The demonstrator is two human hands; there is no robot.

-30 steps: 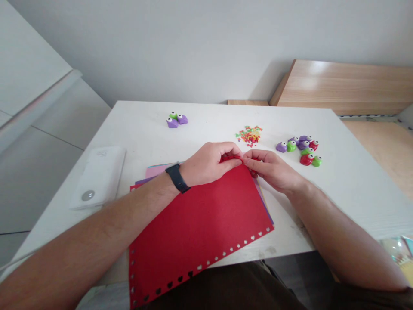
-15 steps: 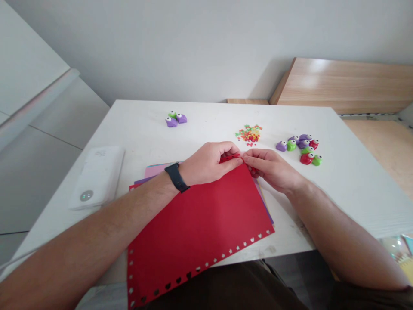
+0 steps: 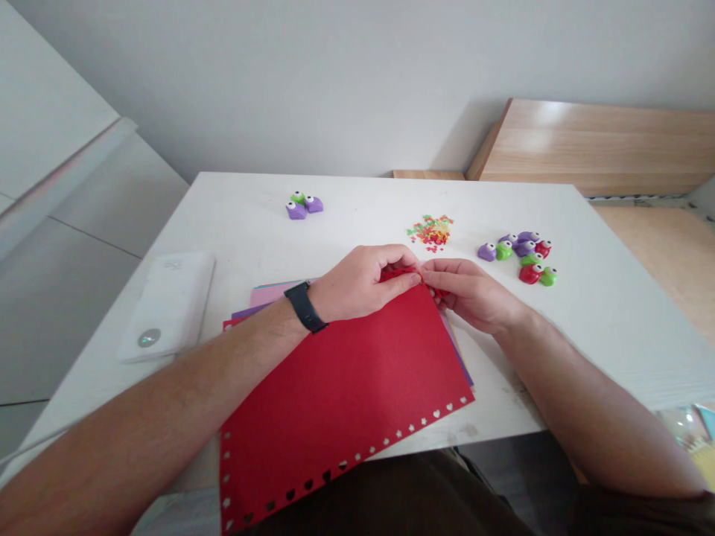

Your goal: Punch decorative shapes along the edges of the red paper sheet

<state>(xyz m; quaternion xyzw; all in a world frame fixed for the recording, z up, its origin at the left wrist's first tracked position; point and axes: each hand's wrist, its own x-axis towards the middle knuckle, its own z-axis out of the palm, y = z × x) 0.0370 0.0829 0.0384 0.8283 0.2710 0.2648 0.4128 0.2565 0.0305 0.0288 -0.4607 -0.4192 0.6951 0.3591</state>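
A sheet of red paper (image 3: pixel 357 372) lies tilted before me, with small hearts, stars and other shapes punched along its edges. My left hand (image 3: pixel 385 279), below a dark wristband (image 3: pixel 304 307), is closed on the far edge of the sheet. Close beside it, my right hand (image 3: pixel 463 286) pinches the far right corner between thumb and fingers. The fingertips of both hands almost meet there. A bit of punched red edge shows under the right fingers; the corner itself is mostly hidden. Beneath the red sheet, purple and pink sheets (image 3: pixel 265 296) stick out.
Beyond my hands lies a pile of colourful paper cut-outs (image 3: pixel 434 234). Several purple, green and red craft punches with eyes (image 3: pixel 530 274) stand at the right, and three more (image 3: pixel 297 211) at the back left. A white power bank (image 3: pixel 173 305) rests on the white table (image 3: pixel 603 320) at left.
My right fingers have shifted slightly at the paper's corner, baring a little more red edge beneath them. The left hand keeps nearly the same place.
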